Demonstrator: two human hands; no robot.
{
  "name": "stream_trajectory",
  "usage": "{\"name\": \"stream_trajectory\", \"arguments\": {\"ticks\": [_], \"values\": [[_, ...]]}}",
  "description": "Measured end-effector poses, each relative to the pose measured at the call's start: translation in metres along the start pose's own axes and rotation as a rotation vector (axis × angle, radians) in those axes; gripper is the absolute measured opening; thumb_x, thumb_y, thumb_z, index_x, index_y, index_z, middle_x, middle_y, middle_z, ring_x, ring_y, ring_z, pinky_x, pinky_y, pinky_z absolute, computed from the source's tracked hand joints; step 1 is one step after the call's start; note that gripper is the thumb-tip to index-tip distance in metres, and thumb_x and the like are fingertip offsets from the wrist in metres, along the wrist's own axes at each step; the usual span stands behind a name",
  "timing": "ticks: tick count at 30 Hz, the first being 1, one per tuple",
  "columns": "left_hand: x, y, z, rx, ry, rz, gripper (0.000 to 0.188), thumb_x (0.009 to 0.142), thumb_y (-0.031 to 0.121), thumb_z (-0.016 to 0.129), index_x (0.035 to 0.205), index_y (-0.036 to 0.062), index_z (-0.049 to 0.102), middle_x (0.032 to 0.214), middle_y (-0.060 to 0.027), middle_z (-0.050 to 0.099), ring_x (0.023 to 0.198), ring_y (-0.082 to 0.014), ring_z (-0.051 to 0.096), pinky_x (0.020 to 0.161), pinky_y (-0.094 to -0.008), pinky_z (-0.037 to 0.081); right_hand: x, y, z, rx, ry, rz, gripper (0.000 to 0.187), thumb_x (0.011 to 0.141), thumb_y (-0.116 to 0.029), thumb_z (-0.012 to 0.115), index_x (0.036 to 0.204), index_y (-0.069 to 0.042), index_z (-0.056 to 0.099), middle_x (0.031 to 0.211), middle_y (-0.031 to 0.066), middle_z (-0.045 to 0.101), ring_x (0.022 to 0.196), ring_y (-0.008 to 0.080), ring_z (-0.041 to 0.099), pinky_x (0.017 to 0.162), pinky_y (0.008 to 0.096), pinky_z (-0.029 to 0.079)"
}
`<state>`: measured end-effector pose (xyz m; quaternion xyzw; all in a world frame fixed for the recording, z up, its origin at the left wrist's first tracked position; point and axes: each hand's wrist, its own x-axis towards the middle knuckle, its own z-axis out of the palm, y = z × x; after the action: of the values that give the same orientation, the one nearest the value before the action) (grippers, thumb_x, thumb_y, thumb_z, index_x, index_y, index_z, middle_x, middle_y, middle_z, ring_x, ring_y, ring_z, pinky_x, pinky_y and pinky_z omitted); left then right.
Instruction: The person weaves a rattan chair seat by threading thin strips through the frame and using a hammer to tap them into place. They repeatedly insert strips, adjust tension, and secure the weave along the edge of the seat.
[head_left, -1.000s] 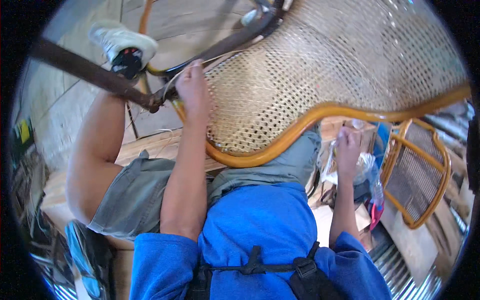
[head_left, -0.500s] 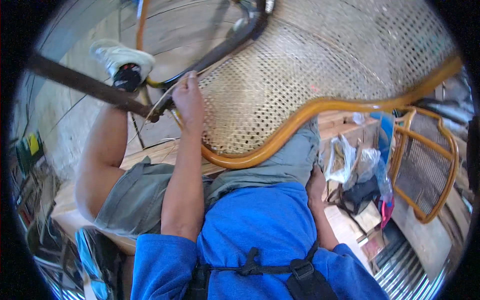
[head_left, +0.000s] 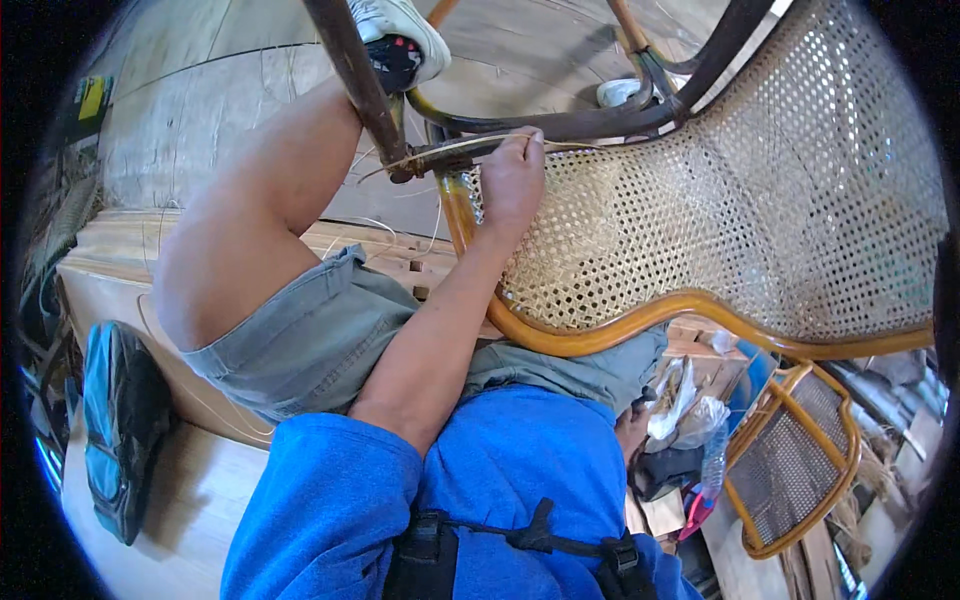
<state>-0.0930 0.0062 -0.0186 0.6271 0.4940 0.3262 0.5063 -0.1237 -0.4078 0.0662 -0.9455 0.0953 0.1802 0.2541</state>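
A rattan chair frame with woven cane webbing (head_left: 640, 230) lies tilted across my lap. Its honey-coloured curved edge (head_left: 570, 343) rests by my thighs, and a dark brown rail (head_left: 600, 124) runs along the far side. My left hand (head_left: 512, 188) is closed, pinching a thin pale cane strip (head_left: 440, 153) along that rail, near the corner where a dark leg (head_left: 357, 75) joins. The strip's loose end sticks out past the corner. Low beside my right thigh is my right hand (head_left: 631, 428), mostly hidden behind my body; its fingers cannot be made out.
A second cane-panelled piece (head_left: 795, 455) leans at the right, near clear plastic bags (head_left: 700, 422) and a plastic bottle (head_left: 714, 462). A blue-black backpack (head_left: 122, 430) lies at the left beside the wooden bench (head_left: 110, 240). Loose cane strands (head_left: 375, 228) hang near my knee.
The view has swung, so chair, leg and left hand sit further right. My left hand still pinches the strip by the rail. My right forearm, visible before, is now mostly hidden.
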Motion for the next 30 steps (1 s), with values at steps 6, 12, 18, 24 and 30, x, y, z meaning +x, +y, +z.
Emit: {"name": "stream_trajectory", "arguments": {"ticks": [6, 12, 18, 24, 30], "values": [[0.0, -0.004, -0.006, 0.045, -0.012, -0.073, 0.026, 0.089, 0.02, 0.053, 0.097, -0.0023, 0.064, 0.089, -0.0186, 0.066, 0.079, -0.0283, 0.064, 0.074, -0.0327, 0.048, 0.038, -0.17, -0.031, 0.056, -0.017, -0.35, 0.026, 0.083, -0.01, 0.057, 0.108, -0.003, 0.057, 0.068, 0.0012, 0.052, 0.056, 0.0086, 0.05, 0.048, 0.0244, 0.04], [0.006, 0.01, -0.001, 0.034, -0.048, -0.114, 0.026, 0.089, 0.021, 0.053, 0.097, -0.0008, 0.065, 0.089, -0.0203, 0.065, 0.079, -0.0304, 0.065, 0.073, -0.0328, 0.049, 0.103, -0.219, -0.023, -0.449, -0.532, -0.475, 0.02, 0.081, -0.021, 0.061, 0.085, -0.002, 0.059, 0.064, 0.0035, 0.053, 0.056, 0.0123, 0.052, 0.052, 0.0315, 0.041], [0.002, -0.002, 0.003, 0.039, 0.014, -0.039, 0.019, 0.088, 0.02, 0.054, 0.094, 0.0057, 0.065, 0.081, -0.0185, 0.064, 0.075, -0.0349, 0.064, 0.069, -0.0384, 0.05, 0.132, -0.276, 0.038, -0.389, -0.596, -0.504, 0.028, 0.088, -0.028, 0.054, 0.078, -0.001, 0.053, 0.059, 0.01, 0.051, 0.053, 0.0203, 0.053, 0.053, 0.036, 0.042], [0.003, 0.004, 0.0, 0.049, -0.012, -0.099, 0.021, 0.089, 0.021, 0.053, 0.096, 0.005, 0.065, 0.083, -0.0187, 0.065, 0.077, -0.0334, 0.064, 0.071, -0.0366, 0.05, 0.154, -0.292, 0.074, -0.55, -0.62, -0.602, 0.036, 0.091, -0.033, 0.045, 0.082, 0.001, 0.052, 0.062, 0.017, 0.053, 0.057, 0.0307, 0.056, 0.058, 0.0423, 0.043], [0.004, -0.001, 0.002, 0.038, -0.014, -0.118, 0.024, 0.088, 0.02, 0.056, 0.098, -0.0007, 0.065, 0.089, -0.0187, 0.066, 0.079, -0.0265, 0.066, 0.074, -0.0319, 0.049, 0.129, -0.319, 0.084, -0.781, -0.479, -0.713, 0.039, 0.092, -0.035, 0.043, 0.087, 0.002, 0.054, 0.075, 0.0264, 0.059, 0.074, 0.0438, 0.058, 0.068, 0.0486, 0.044]]}}
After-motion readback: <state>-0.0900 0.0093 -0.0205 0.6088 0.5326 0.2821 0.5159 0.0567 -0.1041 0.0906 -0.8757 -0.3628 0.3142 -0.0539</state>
